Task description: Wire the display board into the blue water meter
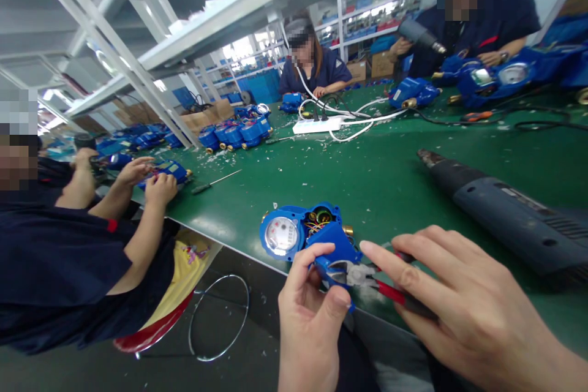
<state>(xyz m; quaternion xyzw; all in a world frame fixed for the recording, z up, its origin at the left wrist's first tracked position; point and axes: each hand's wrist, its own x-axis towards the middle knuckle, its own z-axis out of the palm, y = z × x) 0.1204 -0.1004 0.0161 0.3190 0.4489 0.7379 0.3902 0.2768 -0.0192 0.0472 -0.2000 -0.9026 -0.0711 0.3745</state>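
Closed around red-handled pliers, my right hand held their jaws at a blue piece, which my left hand gripped, presumably to steady it. At my right hand's one o'clock lay a heat gun, likely for easy reach. At my left hand's twelve sat the blue meter, round-dialled, its compartment baring coloured wires.

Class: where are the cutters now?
In the head view, low and right of centre, the red-handled cutters are in the right hand, jaws at the blue cover.
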